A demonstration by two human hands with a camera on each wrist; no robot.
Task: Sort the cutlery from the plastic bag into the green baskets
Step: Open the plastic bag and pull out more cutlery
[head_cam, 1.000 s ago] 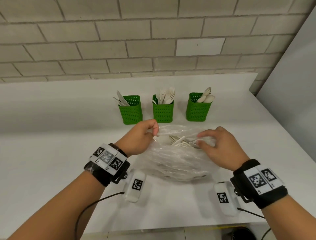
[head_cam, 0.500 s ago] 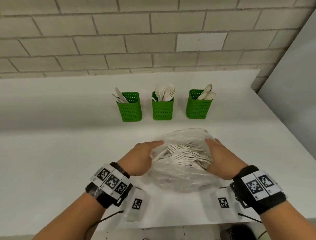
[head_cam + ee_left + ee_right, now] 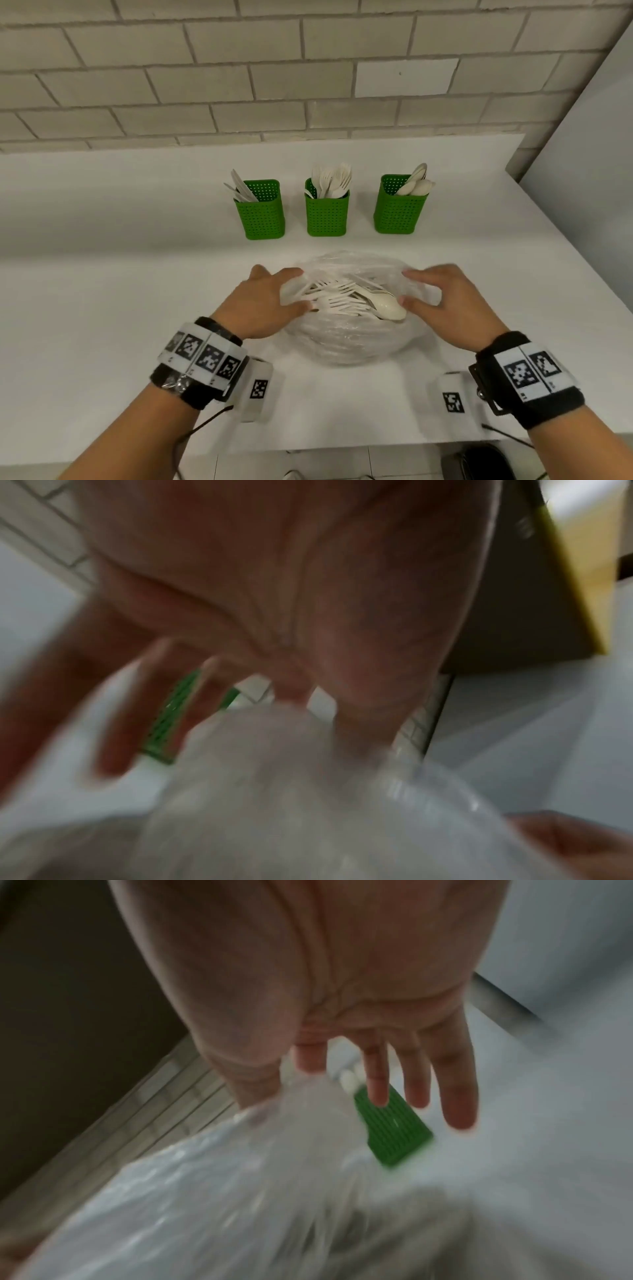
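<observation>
A clear plastic bag (image 3: 342, 339) lies on the white table (image 3: 102, 308), its mouth pulled wide. Inside lie several white forks (image 3: 339, 294) and a spoon (image 3: 387, 305). My left hand (image 3: 301, 289) pinches the bag's left rim between thumb and forefinger, and my right hand (image 3: 406, 287) pinches the right rim. In the blurred wrist views the plastic bag (image 3: 308, 791) (image 3: 240, 1177) bunches at each pinch while the other fingers (image 3: 455, 1096) stay straight. Behind stand three green baskets: left (image 3: 262, 216) with knives, middle (image 3: 327, 216) with forks, right (image 3: 397, 212) with spoons.
A brick wall (image 3: 308, 85) backs the table, and a grey panel (image 3: 589, 171) closes the right side. The table's front edge (image 3: 342, 448) runs just below my wrists. A dark object (image 3: 479, 462) sits on the floor at the lower right.
Both hands have drawn the bag's mouth further apart, left hand leftward and right hand rightward. The forks and a spoon inside now lie more exposed.
</observation>
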